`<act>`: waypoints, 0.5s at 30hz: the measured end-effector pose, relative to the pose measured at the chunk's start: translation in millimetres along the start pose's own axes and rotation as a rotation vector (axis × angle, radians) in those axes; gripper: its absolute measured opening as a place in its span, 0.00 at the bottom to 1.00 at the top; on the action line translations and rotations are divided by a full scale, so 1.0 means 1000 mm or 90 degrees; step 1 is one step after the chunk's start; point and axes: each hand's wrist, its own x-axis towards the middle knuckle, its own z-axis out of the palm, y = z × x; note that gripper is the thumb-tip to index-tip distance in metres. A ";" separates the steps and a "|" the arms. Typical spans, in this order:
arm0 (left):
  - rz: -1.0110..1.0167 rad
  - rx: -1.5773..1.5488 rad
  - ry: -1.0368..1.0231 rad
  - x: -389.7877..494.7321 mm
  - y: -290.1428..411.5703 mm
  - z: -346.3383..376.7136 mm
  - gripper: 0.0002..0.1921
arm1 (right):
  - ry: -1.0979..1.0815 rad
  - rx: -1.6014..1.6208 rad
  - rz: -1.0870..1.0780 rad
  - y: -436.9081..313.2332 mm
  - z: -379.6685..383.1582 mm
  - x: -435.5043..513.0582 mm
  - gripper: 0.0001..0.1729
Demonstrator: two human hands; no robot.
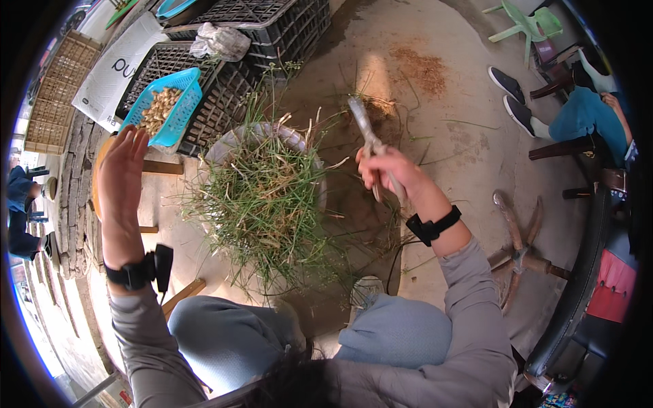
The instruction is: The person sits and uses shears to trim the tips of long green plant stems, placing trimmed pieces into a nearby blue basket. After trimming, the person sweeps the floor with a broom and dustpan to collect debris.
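Note:
My right hand (390, 171) is closed around the handles of pruning shears (365, 120), whose blades point up and away over the floor. My left hand (121, 171) is raised at the left with its fingers together and extended, beside a light blue plastic basket (191, 97) of small tan pieces, perhaps roots (162, 108); whether it touches the basket I cannot tell. Between my hands, in front of my knees, stands a round whitish container (232, 137) heaped with thin green stalks and dry stems (270, 194). Several stalks hang over its rim.
Black plastic crates (285, 30) stand at the upper left with a whitish cloth (222, 42) on them. A wooden stool (97, 178) is by my left hand. Loose stems (377, 102) lie on the floor. A seated person (586, 112) is at the right, near a chair's metal base (519, 255).

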 end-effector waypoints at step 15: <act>0.170 0.837 -0.451 -0.139 -0.021 0.105 0.16 | 0.627 -0.714 -0.102 0.049 -0.087 0.202 0.20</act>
